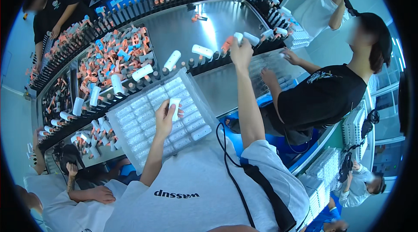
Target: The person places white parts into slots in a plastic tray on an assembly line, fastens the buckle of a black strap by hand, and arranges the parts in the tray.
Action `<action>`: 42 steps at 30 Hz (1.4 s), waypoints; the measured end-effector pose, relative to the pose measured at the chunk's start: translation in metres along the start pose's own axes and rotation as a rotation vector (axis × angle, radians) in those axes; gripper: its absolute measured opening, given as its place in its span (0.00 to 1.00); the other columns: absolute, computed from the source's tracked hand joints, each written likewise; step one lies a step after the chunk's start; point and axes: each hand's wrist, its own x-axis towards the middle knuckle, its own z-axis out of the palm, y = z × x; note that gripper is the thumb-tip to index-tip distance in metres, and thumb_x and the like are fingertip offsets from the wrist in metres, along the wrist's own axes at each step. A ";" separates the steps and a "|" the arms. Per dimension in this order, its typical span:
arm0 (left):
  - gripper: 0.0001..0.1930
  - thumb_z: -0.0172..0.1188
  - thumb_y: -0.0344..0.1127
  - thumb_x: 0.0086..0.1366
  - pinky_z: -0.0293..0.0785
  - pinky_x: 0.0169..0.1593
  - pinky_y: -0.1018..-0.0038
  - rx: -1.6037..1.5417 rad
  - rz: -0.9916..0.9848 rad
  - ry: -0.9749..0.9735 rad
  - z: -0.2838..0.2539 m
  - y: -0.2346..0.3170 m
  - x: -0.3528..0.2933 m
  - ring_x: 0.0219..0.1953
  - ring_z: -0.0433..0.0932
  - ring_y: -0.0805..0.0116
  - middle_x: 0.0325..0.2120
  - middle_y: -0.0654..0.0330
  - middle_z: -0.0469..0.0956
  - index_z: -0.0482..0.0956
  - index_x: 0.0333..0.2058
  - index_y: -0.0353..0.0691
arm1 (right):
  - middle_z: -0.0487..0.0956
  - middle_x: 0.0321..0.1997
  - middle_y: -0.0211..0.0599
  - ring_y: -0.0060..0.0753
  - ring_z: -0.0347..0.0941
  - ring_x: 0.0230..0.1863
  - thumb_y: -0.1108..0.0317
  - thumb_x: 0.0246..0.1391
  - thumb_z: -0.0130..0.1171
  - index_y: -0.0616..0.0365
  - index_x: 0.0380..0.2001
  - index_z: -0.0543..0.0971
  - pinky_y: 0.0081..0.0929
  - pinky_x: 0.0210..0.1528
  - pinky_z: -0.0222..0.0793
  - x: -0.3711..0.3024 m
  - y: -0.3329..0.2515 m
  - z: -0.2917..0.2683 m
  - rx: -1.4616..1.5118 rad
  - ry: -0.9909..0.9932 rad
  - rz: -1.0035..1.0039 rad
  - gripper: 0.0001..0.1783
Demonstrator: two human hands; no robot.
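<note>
My left hand (164, 118) is closed around a small white plastic housing (175, 106), holding it above a clear blister tray (118, 124). Rows of similar white pieces fill most of the tray's pockets. My right hand (241, 52) reaches to the far side, fingers closed on a white rounded plastic cover (238, 36) at the row of black pegs. Beside those fingers is an orange piece (227, 44), and another white cover (251, 38) sits just to the right. More white covers, such as this one (173, 59), top the pegs along the near rail.
A bin (150, 45) heaped with orange, grey and blue parts stands at the left of the metal table (174, 18). Pegs ring the table. A co-worker in black (322, 92) works close on my right; another person's arm (93, 195) is at lower left. Stacked trays (320, 179) stand lower right.
</note>
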 end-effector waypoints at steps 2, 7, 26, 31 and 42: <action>0.16 0.48 0.37 0.76 0.82 0.38 0.70 0.018 0.008 -0.002 0.000 0.000 0.001 0.36 0.83 0.66 0.39 0.52 0.81 0.74 0.51 0.30 | 0.83 0.37 0.61 0.62 0.81 0.41 0.54 0.55 0.62 0.65 0.43 0.82 0.51 0.48 0.75 -0.006 -0.008 0.015 -0.190 -0.015 -0.127 0.23; 0.15 0.52 0.36 0.75 0.82 0.39 0.72 -0.016 -0.011 0.011 -0.001 0.002 -0.004 0.37 0.83 0.67 0.40 0.53 0.81 0.74 0.51 0.29 | 0.83 0.36 0.53 0.57 0.82 0.38 0.63 0.57 0.61 0.69 0.57 0.71 0.48 0.42 0.78 -0.052 -0.045 0.037 -0.594 -0.311 -0.309 0.28; 0.16 0.52 0.38 0.75 0.80 0.40 0.72 -0.133 -0.037 0.002 -0.006 0.005 0.002 0.37 0.82 0.68 0.40 0.54 0.81 0.75 0.50 0.30 | 0.79 0.39 0.39 0.45 0.77 0.43 0.73 0.46 0.67 0.61 0.33 0.81 0.36 0.45 0.74 -0.183 -0.050 -0.081 0.075 -1.344 -0.611 0.09; 0.16 0.53 0.38 0.75 0.81 0.41 0.72 -0.084 -0.074 0.000 -0.007 0.001 -0.001 0.38 0.82 0.68 0.41 0.54 0.81 0.74 0.51 0.30 | 0.76 0.38 0.37 0.43 0.74 0.43 0.70 0.41 0.69 0.56 0.33 0.79 0.38 0.44 0.73 -0.220 -0.025 -0.104 -0.005 -1.230 -0.838 0.13; 0.18 0.51 0.39 0.75 0.83 0.41 0.69 -0.044 -0.051 -0.018 -0.006 0.001 0.002 0.38 0.82 0.67 0.42 0.52 0.80 0.73 0.53 0.30 | 0.73 0.46 0.40 0.43 0.73 0.52 0.69 0.43 0.69 0.55 0.38 0.81 0.39 0.51 0.71 -0.222 -0.029 -0.103 -0.225 -1.297 -0.784 0.15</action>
